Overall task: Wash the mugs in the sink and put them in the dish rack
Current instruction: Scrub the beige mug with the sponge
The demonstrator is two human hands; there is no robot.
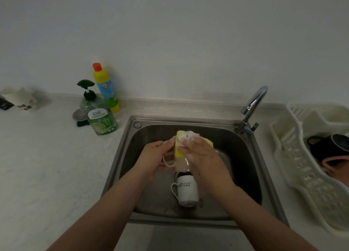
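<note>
Over the steel sink, my left hand holds a beige mug by its handle side. My right hand grips a soapy yellow sponge and presses it against the mug's mouth. A white mug with dark print lies on its side on the sink floor, just below the held mug. In the white dish rack at the right sit a black mug and a pink mug.
The faucet stands at the sink's back right corner. A green soap pump bottle, a yellow-blue cleaner bottle and a metal sink strainer stand on the counter at back left. A white cup sits far left.
</note>
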